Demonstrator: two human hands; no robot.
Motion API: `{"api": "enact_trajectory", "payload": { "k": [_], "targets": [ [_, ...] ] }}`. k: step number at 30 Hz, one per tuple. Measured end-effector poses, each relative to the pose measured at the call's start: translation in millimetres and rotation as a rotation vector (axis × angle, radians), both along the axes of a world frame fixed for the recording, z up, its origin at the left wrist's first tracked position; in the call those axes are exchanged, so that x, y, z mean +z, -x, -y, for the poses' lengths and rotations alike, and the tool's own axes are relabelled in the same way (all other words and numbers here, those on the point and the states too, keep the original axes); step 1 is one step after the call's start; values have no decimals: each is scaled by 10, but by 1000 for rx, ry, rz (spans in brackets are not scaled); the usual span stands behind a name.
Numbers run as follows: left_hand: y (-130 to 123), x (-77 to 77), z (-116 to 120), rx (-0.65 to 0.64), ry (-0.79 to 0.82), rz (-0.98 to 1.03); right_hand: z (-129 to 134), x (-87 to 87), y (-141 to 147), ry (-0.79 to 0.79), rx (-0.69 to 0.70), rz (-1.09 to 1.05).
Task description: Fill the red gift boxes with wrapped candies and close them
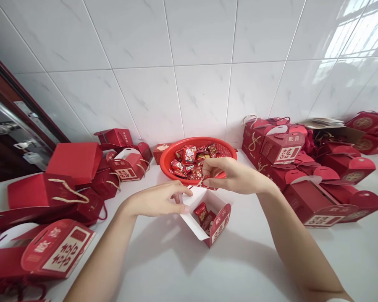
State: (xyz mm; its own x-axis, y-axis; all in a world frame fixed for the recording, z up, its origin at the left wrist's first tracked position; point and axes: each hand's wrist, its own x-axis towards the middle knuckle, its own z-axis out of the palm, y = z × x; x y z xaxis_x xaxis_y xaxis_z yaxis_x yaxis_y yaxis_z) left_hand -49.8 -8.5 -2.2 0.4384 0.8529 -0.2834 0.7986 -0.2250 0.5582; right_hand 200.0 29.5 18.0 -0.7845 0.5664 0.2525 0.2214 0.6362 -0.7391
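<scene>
An open red paper gift box (219, 226) with a white inside stands on the white table in front of me. A few red-wrapped candies (203, 213) lie in its bottom. My left hand (164, 201) grips the box's left wall and white flap between thumb and fingers. Above the box's far edge, my right hand (229, 174) has its fingers pinched together. What sits between those fingertips is too small and partly hidden to name. Just behind, partly covered by this hand, is a red plastic basket (167, 167) of wrapped candies (189, 155).
Several red gift boxes (64, 251) with rope handles crowd the left side. More closed boxes (315, 203) are stacked on the right, with a cardboard carton (349, 137) behind them. A tiled wall (201, 96) rises behind the basket. A door (6, 138) stands at far left.
</scene>
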Motion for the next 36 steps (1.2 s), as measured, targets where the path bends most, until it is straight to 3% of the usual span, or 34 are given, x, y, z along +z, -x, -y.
{"api": "enact_trajectory", "payload": {
  "k": [7,15,18,22,29,36],
  "targets": [
    [-22,6,-6,-29,-22,11,-18,-71,84,3,48,103],
    [-52,38,39,-9,5,-54,-10,-24,-69,-180,-231,341],
    [-60,75,72,-60,-36,-49,-22,-28,-186,-150,-358,515],
    [-67,136,124,-127,-47,-105,-24,-44,-200,-96,-424,740],
    [-128,145,129,-121,-61,-225,114,68,-130,-54,-194,823],
    [-248,17,78,-94,-104,-133,252,135,-91,-161,-39,741]
  ]
}}
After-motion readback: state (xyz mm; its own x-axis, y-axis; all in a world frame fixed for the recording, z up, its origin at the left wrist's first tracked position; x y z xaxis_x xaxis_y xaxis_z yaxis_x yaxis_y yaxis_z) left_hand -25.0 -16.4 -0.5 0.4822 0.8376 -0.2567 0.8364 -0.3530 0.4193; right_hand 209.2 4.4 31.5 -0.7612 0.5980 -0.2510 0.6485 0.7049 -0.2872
